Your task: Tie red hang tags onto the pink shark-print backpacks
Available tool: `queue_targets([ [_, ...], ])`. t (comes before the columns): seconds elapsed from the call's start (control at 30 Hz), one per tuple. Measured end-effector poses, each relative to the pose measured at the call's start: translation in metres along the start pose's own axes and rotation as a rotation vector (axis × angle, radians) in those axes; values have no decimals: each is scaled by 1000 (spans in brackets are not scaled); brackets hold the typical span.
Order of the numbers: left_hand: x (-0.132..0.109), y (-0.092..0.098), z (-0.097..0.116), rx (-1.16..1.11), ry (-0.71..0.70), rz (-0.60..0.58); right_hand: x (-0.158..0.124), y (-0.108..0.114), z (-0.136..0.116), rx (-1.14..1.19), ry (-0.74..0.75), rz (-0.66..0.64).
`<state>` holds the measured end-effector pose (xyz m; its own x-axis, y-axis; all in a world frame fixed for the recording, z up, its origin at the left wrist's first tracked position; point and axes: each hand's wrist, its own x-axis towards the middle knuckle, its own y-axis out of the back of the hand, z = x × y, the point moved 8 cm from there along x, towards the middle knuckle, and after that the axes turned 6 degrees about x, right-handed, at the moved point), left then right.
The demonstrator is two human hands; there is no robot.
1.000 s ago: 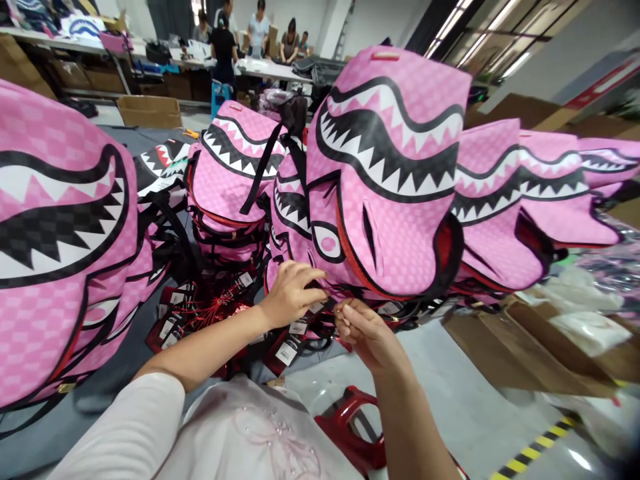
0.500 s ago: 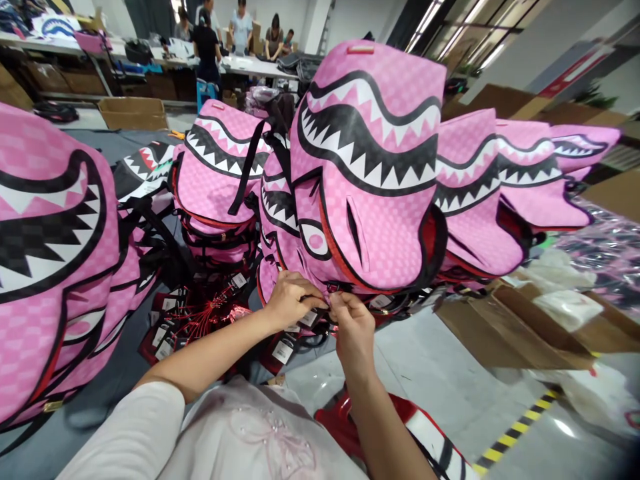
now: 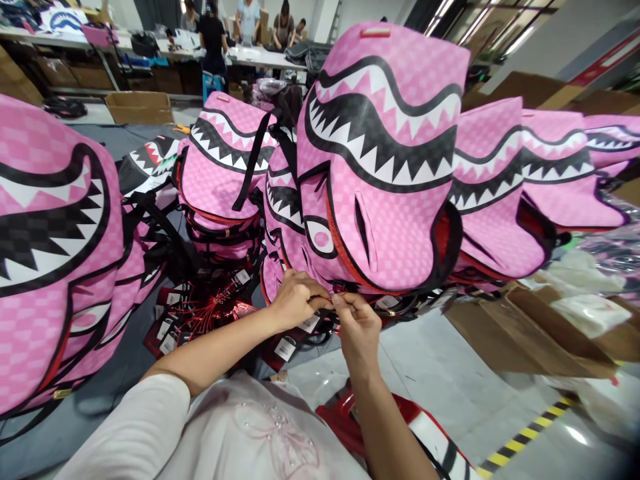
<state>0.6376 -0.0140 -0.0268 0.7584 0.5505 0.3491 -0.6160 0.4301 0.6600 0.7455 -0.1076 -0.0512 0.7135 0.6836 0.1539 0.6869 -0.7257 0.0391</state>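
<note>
My left hand (image 3: 296,300) and my right hand (image 3: 357,327) meet at the lower front edge of a large pink backpack (image 3: 400,233) with a shark-mouth print. The fingertips of both are pinched together on what looks like a thin red tag string, mostly hidden by the fingers. A tag with a white label (image 3: 310,324) hangs just under my left hand. Left of my hands lies a bunch of dark hang tags (image 3: 173,333) with red strings (image 3: 216,303) fanned out. Another tag (image 3: 285,348) rests below my left wrist.
More pink backpacks stand at the left (image 3: 45,267), behind (image 3: 220,180) and in a row to the right (image 3: 487,193). An open cardboard box (image 3: 530,327) sits on the floor at right. A red stool (image 3: 335,420) is beside me. Several people work at a far table (image 3: 255,57).
The view has shifted slightly, so the backpacks at right sit farther right. Both hands stay pinched together at the same edge, with only small finger movement.
</note>
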Motion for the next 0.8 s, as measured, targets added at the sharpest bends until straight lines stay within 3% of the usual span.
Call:
queue_targets([
  [0.13,0,-1,1,30,-17,-2,-2,0,-3,-77,38,-17],
  [0.37,2,-6,6,140,-14,-1,-3,1,-25,-289,234,-5],
  [0.6,-3,-7,7,105,-13,41,-3,2,-3,-97,67,41],
  [0.8,-9,-2,3,14,-69,20,-5,-1,2,-63,35,58],
])
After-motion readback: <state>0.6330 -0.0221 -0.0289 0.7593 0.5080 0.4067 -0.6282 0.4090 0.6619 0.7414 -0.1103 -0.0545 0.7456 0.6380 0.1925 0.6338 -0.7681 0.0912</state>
